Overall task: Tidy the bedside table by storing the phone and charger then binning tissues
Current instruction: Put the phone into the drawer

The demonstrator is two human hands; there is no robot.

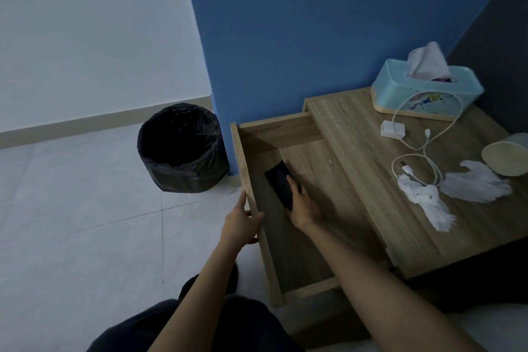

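Observation:
The wooden bedside table (368,168) has its drawer (297,243) pulled out wide. Inside the drawer, a black phone (278,180) lies on the bottom, and my right hand (303,204) grips its near end. My left hand (243,223) clasps the drawer's front panel at its top edge. On the tabletop lie a white charger plug (393,129) with its looped white cable (428,148), and two crumpled white tissues (423,200) (477,186) near the right side.
A bin lined with a black bag (180,148) stands on the tiled floor left of the table, against the blue wall. A turquoise tissue box (425,91) sits at the table's back. A round container (505,154) lies at the right edge. My knees show below.

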